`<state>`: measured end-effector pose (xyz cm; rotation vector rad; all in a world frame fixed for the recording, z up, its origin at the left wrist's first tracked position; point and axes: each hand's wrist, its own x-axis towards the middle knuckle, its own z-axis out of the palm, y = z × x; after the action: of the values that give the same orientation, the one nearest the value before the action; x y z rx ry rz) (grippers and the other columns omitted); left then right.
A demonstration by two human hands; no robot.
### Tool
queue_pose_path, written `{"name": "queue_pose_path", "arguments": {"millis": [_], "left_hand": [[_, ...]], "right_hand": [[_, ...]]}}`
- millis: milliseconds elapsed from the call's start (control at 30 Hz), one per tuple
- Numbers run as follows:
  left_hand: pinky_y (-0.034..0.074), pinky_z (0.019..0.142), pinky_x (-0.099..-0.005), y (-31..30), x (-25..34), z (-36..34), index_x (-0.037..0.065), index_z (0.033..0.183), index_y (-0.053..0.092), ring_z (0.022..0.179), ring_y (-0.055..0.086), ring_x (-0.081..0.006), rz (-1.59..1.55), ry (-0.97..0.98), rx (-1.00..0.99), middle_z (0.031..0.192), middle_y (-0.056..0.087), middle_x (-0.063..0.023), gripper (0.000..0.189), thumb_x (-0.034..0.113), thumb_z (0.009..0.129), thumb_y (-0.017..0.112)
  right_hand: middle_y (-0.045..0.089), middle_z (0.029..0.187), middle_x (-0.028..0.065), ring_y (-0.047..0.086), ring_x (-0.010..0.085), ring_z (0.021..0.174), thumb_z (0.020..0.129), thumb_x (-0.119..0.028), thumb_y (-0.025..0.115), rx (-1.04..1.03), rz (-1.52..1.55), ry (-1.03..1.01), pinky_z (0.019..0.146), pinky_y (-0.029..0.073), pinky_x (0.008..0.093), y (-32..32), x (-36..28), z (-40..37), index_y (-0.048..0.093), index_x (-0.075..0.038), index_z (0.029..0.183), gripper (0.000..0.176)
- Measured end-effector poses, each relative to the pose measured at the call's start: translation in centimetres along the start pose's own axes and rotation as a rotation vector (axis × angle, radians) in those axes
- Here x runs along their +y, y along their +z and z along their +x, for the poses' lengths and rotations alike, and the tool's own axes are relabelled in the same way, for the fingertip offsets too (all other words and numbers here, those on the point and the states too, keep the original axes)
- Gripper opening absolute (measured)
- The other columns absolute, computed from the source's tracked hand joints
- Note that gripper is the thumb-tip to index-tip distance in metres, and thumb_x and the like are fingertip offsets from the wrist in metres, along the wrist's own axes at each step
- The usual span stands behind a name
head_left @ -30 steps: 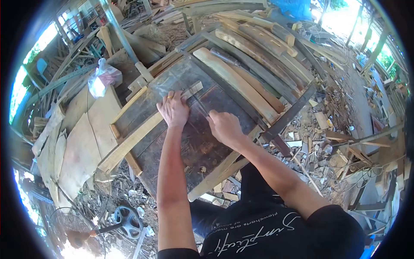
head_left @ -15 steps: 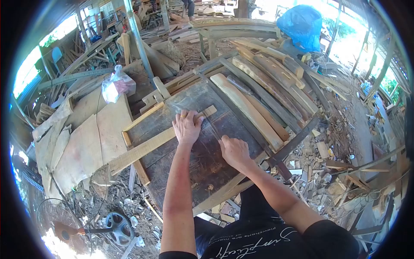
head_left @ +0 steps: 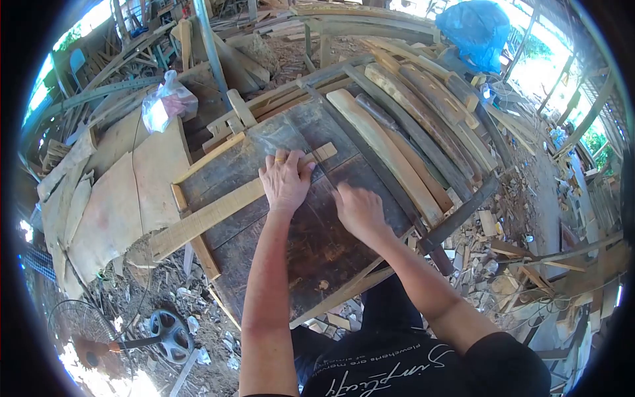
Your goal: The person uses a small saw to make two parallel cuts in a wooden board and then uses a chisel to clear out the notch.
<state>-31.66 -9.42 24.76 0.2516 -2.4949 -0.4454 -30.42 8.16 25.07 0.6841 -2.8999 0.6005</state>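
A long pale board (head_left: 210, 221) lies slanting across the dark workbench (head_left: 297, 245), its near-left end jutting past the edge. Pressed flat on it near its right end is my left hand (head_left: 284, 182), fingers apart and a ring on one finger. My right hand (head_left: 360, 210) is closed just to the right, around the end of a thin dark tool (head_left: 323, 173) that reaches up to the board beside my left fingers. The tool's exact shape is too blurred to tell.
Several shaped wooden pieces (head_left: 387, 155) lie along the right of the bench. A thin sheet (head_left: 109, 198) with a plastic bag (head_left: 169, 104) is at the left. A fan (head_left: 86, 347) stands at the lower left; wood scraps cover the ground.
The view has shifted slightly, so the bench sits a little differently in it. My right hand has moved slightly up relative to the board; my left hand stays pressed on the board.
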Motion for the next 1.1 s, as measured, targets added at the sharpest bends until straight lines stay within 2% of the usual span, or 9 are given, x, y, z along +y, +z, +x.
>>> {"name": "queue_pose_path", "arguments": {"millis": [67,100,367,467,600,700,867,933,1100], "left_hand": [[0.043,0.088,-0.0464,-0.1,0.1,-0.1,0.019,0.105,0.069,0.104,0.056,-0.0303,0.006,0.001,-0.015,0.106,0.063,-0.0056,0.028,0.036,0.083,0.072],[0.043,0.088,-0.0462,-0.2,0.0,-0.1,0.019,0.105,0.069,0.104,0.056,-0.0301,0.011,-0.002,-0.018,0.106,0.063,-0.0052,0.028,0.036,0.083,0.072],[0.042,0.081,-0.0453,1.0,-0.8,0.0,0.017,0.101,0.069,0.098,0.055,-0.0281,-0.021,0.057,0.08,0.1,0.06,-0.004,0.025,0.033,0.082,0.073],[0.042,0.081,-0.0451,1.0,-1.0,0.1,0.016,0.1,0.07,0.097,0.055,-0.0276,-0.024,0.089,0.1,0.099,0.06,-0.0035,0.024,0.032,0.082,0.073],[0.043,0.081,-0.0453,1.2,-1.0,-0.2,0.015,0.098,0.07,0.097,0.055,-0.0274,-0.038,0.108,0.14,0.099,0.06,-0.0029,0.023,0.031,0.082,0.073],[0.043,0.08,-0.0454,0.9,-0.9,-0.2,0.016,0.098,0.07,0.097,0.055,-0.0272,-0.038,0.083,0.097,0.099,0.06,-0.0029,0.023,0.031,0.081,0.074],[0.044,0.082,-0.0449,0.9,-0.7,-0.2,0.016,0.101,0.071,0.098,0.056,-0.0272,-0.016,0.093,0.099,0.101,0.061,-0.0028,0.026,0.032,0.081,0.074],[0.045,0.084,-0.0444,0.5,-0.7,-0.2,0.016,0.103,0.072,0.099,0.056,-0.0276,-0.014,0.084,0.11,0.103,0.061,-0.0028,0.028,0.033,0.081,0.074],[0.044,0.086,-0.0445,0.4,-0.5,-0.1,0.015,0.103,0.072,0.101,0.055,-0.028,-0.021,0.048,0.057,0.103,0.061,-0.0035,0.027,0.033,0.082,0.073]], "right_hand": [[0.067,0.072,0.0206,0.068,0.0412,0.073,0.096,-0.025,0.055,0.22,0.003,-0.133,0.067,0.052,0.0532,1.9,0.0,3.6,0.059,-0.006,0.087,0.021],[0.067,0.072,0.0206,0.068,0.0412,0.073,0.096,-0.025,0.055,0.219,0.007,-0.137,0.067,0.052,0.0532,1.8,0.0,4.3,0.059,-0.006,0.087,0.021],[0.068,0.073,0.0197,0.068,0.0425,0.072,0.096,-0.027,0.055,0.013,-0.011,-0.042,0.067,0.052,0.0537,-0.8,0.0,-0.3,0.061,-0.006,0.087,0.024],[0.067,0.072,0.0205,0.067,0.0432,0.072,0.096,-0.027,0.056,0.148,0.005,-0.114,0.067,0.052,0.0546,1.1,0.4,2.5,0.061,-0.006,0.088,0.023],[0.067,0.074,0.0206,0.068,0.0431,0.074,0.096,-0.027,0.056,0.109,0.023,-0.112,0.069,0.052,0.0545,0.2,0.1,2.0,0.061,-0.007,0.089,0.022],[0.068,0.078,0.0199,0.068,0.0419,0.077,0.096,-0.026,0.055,-0.051,-0.008,-0.03,0.071,0.052,0.0535,-0.9,-0.2,0.4,0.061,-0.006,0.089,0.022],[0.068,0.076,0.019,0.068,0.0417,0.076,0.096,-0.027,0.055,0.134,0.003,-0.118,0.069,0.052,0.0542,1.7,-0.4,5.7,0.06,-0.006,0.088,0.022],[0.068,0.076,0.0188,0.068,0.0417,0.076,0.096,-0.027,0.055,0.168,0.026,-0.129,0.07,0.052,0.0543,1.5,-0.2,4.2,0.06,-0.007,0.089,0.022],[0.068,0.075,0.0179,0.068,0.0408,0.075,0.096,-0.027,0.056,-0.039,-0.039,0.004,0.068,0.051,0.0534,-1.1,0.5,-1.4,0.061,-0.008,0.089,0.021]]}}
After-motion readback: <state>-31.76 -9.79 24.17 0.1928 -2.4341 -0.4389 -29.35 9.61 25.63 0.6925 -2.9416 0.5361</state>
